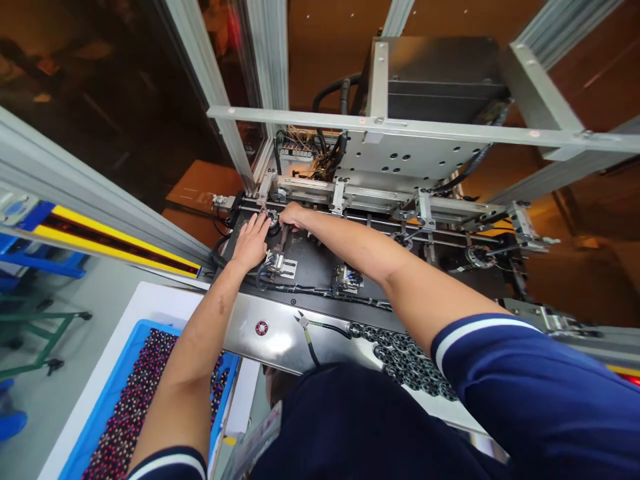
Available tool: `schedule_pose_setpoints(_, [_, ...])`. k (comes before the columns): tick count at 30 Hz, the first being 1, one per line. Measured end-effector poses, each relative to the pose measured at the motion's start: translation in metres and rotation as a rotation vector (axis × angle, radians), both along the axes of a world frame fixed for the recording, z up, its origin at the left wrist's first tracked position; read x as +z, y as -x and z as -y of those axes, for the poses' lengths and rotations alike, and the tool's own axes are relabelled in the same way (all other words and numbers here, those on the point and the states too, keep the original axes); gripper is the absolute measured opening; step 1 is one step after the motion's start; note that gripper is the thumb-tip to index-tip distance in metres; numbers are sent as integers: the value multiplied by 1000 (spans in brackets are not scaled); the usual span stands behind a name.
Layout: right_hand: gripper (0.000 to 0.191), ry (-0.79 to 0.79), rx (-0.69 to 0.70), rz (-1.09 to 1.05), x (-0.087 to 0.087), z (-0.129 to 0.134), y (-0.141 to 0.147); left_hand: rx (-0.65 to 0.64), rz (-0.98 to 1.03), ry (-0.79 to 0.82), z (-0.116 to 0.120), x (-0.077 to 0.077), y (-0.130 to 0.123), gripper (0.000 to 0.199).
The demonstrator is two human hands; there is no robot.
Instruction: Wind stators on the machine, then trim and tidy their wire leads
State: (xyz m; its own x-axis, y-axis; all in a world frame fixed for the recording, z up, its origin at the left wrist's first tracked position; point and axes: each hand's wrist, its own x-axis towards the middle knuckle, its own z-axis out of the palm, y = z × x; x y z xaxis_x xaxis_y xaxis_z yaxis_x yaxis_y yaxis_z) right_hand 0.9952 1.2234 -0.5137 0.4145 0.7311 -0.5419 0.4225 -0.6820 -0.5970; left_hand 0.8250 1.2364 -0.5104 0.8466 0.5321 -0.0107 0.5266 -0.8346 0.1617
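Observation:
My left hand lies with its fingers stretched out, their tips at a round metal fixture at the left end of the machine's black bed. On the other side of that fixture is my right hand, fingers curled down and pressed together. What they grip, if anything, is hidden beneath the hand. A small metal clamp block is bolted to the bed just in front of my hands. Another round fixture sits far along the bed to the right.
Cutting pliers lie on the steel front ledge beside one red-and-black round part. Many dark rings are spread at right. A blue tray of small parts stands lower left. An aluminium crossbar spans above the bed.

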Motion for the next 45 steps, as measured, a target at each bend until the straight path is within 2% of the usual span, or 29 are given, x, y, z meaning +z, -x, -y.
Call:
schedule_pose_setpoints(4, [31,-55,-133,-31,6,-6,-5,-23,-9,-26,-2,4,1,78])
schedule_pose_setpoints(7, [31,-129,-165,-32,10,-7,-11,-21,-8,-22,-1,6,1,78])
schedule_pose_setpoints(10, [28,-169,-125,-72,11,-3,-11,0,-2,-6,1,3,1,78])
schedule_pose_setpoints(16, [26,-147,-70,-105,8,4,-3,35,1,18,0,-5,-1,80])
schedule_pose_setpoints(21, [29,-233,5,14,25,13,0,63,-8,30,5,-2,-3,78])
schedule_pose_setpoints(24, [31,-364,116,93,45,41,-6,74,-6,47,7,5,-2,77])
schedule_pose_setpoints(27, [28,-459,239,134,62,95,-34,79,15,70,8,20,0,75])
schedule_pose_setpoints(29, [26,-473,255,182,67,135,-61,85,51,75,10,35,1,70])
schedule_pose_setpoints(32, [27,-450,203,306,60,181,-99,71,115,63,22,61,-8,56])
schedule_pose_setpoints(35, [21,-430,228,395,43,196,-112,-1,190,58,48,75,-33,48])
schedule_pose_setpoints(38, [20,-468,363,436,29,188,-103,-66,256,82,80,66,-61,47])
schedule_pose_setpoints(41, [24,-504,497,450,24,177,-89,-61,250,96,102,40,-77,50])
schedule_pose_setpoints(45, [10,-477,546,454,19,172,-81,-21,256,112,111,7,-81,54])
